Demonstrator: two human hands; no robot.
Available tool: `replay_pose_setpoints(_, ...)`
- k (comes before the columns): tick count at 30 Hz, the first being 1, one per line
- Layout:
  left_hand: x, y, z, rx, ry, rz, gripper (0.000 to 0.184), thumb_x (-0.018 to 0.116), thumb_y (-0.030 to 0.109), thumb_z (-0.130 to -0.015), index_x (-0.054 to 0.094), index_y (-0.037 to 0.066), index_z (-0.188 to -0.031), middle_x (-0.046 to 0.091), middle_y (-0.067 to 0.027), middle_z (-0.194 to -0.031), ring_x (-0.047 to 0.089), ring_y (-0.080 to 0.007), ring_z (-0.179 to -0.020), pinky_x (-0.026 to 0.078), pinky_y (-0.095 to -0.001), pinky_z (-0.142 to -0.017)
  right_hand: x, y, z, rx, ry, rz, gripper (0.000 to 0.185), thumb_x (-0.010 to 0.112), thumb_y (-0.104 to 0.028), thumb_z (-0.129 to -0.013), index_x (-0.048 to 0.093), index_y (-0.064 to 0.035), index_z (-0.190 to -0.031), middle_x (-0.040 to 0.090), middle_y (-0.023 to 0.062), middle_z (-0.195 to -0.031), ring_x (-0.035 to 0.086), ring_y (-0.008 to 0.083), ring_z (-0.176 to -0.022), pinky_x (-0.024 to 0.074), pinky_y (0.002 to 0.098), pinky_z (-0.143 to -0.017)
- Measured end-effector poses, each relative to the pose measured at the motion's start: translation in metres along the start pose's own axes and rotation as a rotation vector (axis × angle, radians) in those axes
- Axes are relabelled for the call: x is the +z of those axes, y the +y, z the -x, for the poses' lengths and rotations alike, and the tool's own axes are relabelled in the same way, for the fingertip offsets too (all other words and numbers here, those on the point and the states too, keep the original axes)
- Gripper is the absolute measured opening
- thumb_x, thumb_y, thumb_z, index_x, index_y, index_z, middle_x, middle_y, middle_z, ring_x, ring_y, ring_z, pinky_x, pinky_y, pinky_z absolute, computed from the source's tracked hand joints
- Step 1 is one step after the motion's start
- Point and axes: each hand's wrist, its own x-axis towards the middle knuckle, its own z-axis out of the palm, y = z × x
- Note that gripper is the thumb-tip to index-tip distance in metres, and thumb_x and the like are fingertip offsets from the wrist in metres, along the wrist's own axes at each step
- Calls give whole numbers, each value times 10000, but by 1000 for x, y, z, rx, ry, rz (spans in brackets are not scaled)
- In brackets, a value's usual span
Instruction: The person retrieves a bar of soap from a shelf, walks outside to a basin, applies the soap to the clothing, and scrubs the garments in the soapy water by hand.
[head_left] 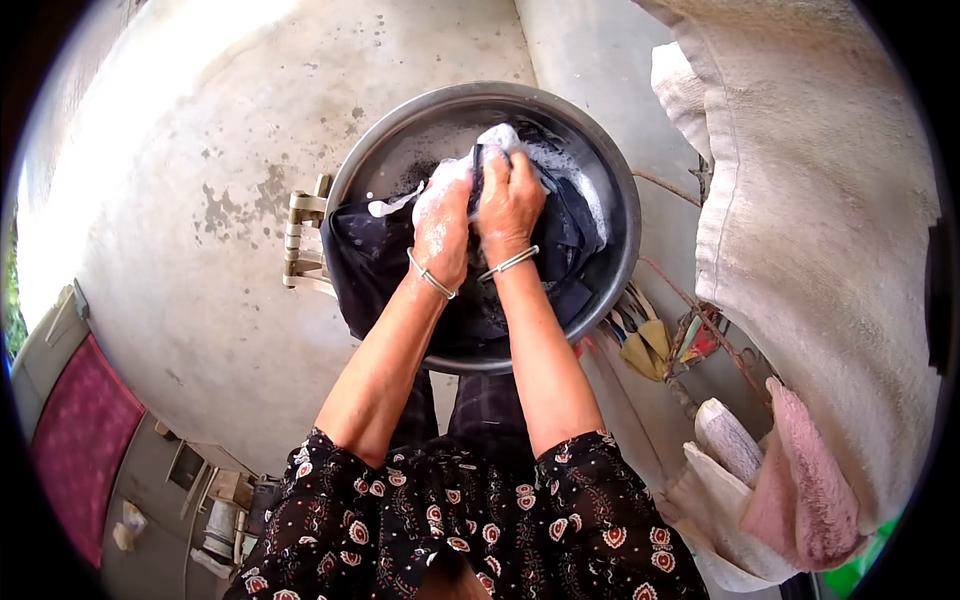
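Observation:
A round metal basin (pixel 622 220) holds dark wet cloth (pixel 370 250) and white suds (pixel 585 180). Part of the cloth hangs over the basin's left rim. Near the basin's middle, my left hand (pixel 441 212), coated in foam, is closed on the dark cloth. Beside it, my right hand (pixel 510 205) grips a bunched piece of the same cloth, its fingers curled over it. Foam covers the cloth between and above both hands. A metal bangle circles each wrist.
A low wooden stool (pixel 305 240) shows at the basin's left. Right of the basin are brushes or tools (pixel 645 345), a large beige cloth (pixel 810 180) and a pink towel (pixel 815 490). Wet spots mark the concrete floor (pixel 200 320). A magenta panel (pixel 85 440) stands far left.

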Motion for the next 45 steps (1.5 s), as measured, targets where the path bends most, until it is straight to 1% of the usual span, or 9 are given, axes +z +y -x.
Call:
replay_pose_setpoints(15,-21,9,-17,-143,10,108,218,456,211,-919,509,23,-821,469,-4,-673,406,-92,-631,370,-274,-558,-12,-38,47,75,-71,-239,247,560,-244,-840,487,-26,-750,543,194,-644,538,397,-589,420,432,-524)
replay_pose_setpoints(18,-8,2,-3,-107,76,178,227,455,225,-923,507,12,-868,479,-21,-755,410,-96,-723,385,-268,-650,-4,-21,26,1,-33,-35,277,550,-267,-848,487,-40,-702,535,209,-628,534,408,-594,405,449,-508)
replay_pose_setpoints(22,-20,3,-4,-155,142,-59,485,496,263,-904,400,-35,-1273,479,-169,-1252,443,-216,-1139,320,-300,-975,7,6,-14,15,-4,348,280,533,-304,-860,521,-37,-779,586,189,-735,566,381,-705,444,464,-616)
replay_pose_setpoints(29,-15,-10,-28,-101,172,-293,508,581,261,-841,400,-51,-1199,539,-221,-1120,514,-269,-1034,386,-329,-896,32,30,-29,64,-171,421,277,539,-311,-848,557,-36,-864,600,208,-867,574,386,-819,448,468,-704)
replay_pose_setpoints(33,-18,-17,-47,-309,200,-49,430,570,302,-860,499,-59,-1084,582,-127,-953,508,-206,-874,408,-342,-833,7,-12,18,-114,-86,-90,211,617,-232,-797,542,-36,-822,590,170,-775,575,371,-706,461,428,-623)
replay_pose_setpoints(36,-16,-24,-29,-24,41,-41,252,520,194,-875,548,-17,-1009,597,-62,-866,529,-157,-855,427,-298,-787,6,-27,28,-177,-1,-27,234,640,-243,-786,526,-49,-722,589,141,-682,565,346,-569,446,418,-518)
replay_pose_setpoints(39,-7,1,-5,-165,-9,278,184,510,129,-880,546,39,-1036,586,-40,-959,536,-117,-873,441,-266,-763,-6,-5,-8,108,-110,74,341,569,-324,-841,507,-37,-668,571,188,-632,551,383,-563,407,454,-482)
replay_pose_setpoints(43,-18,2,-25,-151,-47,281,135,520,164,-876,543,32,-892,545,17,-741,489,-98,-681,419,-273,-597,-2,-43,37,-185,5,-63,360,623,-323,-817,471,-46,-644,508,175,-563,529,377,-538,414,406,-486)
replay_pose_setpoints(45,-23,2,-10,-17,20,-363,136,511,164,-878,541,32,-892,547,12,-758,487,-88,-686,419,-263,-601,-6,-36,36,-174,-48,-32,355,615,-321,-817,472,-61,-622,527,159,-558,546,362,-534,425,404,-493)
